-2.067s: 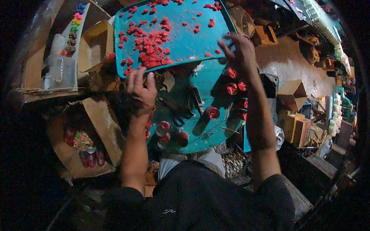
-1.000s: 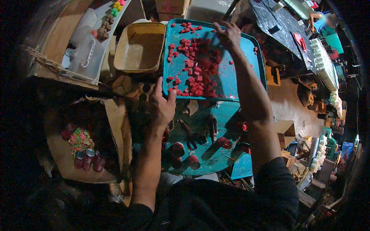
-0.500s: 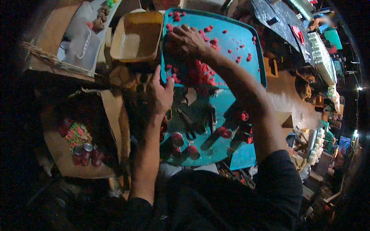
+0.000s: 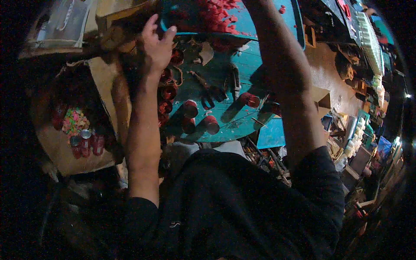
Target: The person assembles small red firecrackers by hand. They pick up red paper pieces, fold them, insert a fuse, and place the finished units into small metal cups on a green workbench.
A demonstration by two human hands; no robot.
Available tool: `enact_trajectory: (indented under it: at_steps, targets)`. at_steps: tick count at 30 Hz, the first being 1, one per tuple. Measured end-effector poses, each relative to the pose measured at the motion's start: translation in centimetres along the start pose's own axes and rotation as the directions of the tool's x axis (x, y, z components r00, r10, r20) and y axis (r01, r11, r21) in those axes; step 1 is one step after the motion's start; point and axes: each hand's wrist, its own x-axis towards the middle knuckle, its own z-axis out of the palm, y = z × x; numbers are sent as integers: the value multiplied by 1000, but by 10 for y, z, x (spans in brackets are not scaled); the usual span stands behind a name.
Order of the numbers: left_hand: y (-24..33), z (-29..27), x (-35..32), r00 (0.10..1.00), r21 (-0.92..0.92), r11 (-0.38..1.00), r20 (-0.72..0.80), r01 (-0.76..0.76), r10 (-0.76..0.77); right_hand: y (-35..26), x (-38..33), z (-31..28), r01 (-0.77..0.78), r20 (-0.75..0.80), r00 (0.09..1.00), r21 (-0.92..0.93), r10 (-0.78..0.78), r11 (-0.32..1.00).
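Note:
My left hand (image 4: 157, 48) is open, fingers and thumb apart, beside the near left corner of a teal tray (image 4: 203, 32). It holds nothing that I can see. Crumbly red chunks (image 4: 221, 18) lie heaped in the tray, with a few loose bits toward its right side. My right forearm (image 4: 284, 56) reaches up over the tray, and the hand itself is cut off by the top edge of the picture. Below the tray, on a teal table (image 4: 229, 123), lie a dark plier-like tool (image 4: 201, 82) and a knife-like tool (image 4: 235, 82).
Short red cylinders (image 4: 211, 125) stand on the table, and several more red round pieces (image 4: 169, 92) line its left side. A cardboard box (image 4: 65, 158) at left holds red cans and multicoloured bits. Part of a yellowish tub (image 4: 123, 12) shows beyond my left hand.
The whole view has tipped downward, so tray and table appear higher. My right hand, earlier seen among the red chunks, has left the picture. My left hand stays open near the tray corner.

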Motion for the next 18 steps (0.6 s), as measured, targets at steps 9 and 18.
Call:
enact_trajectory:
  at_steps: [9, 18]
  targets:
    - [28, 12, -30, 976, 230, 964, -142, -131, 166, -31, -73, -7, -83, -15, 991, 729, 136, 680]
    - [-32, 108, -179, 706, 314, 823, 694, -474, 142, -16, -338, -28, 32, 21, 998, 536, -52, 844]
